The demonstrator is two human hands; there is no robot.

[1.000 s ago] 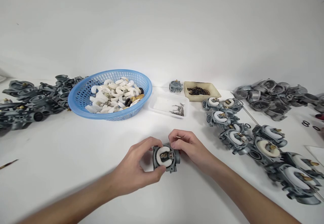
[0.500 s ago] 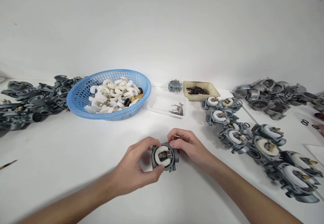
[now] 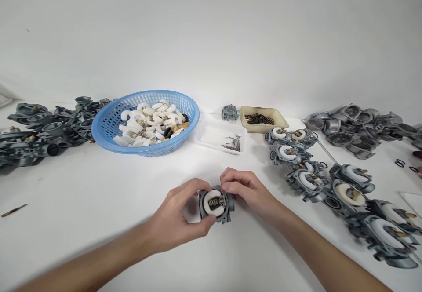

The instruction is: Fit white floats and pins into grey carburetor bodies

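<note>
Crowding white table: baskets, trays, carburetors.

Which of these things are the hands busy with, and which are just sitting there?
In use:
left hand
right hand
grey metal part with white ring

Just lying about:
blue basket
tray of pins
tan tray
row of finished parts

Bright, even, diffuse overhead lighting. Soft faint shadows under forearms on white table. No harsh glare. Centre sharp; wide-angle bowing and slight softness toward edges.
</note>
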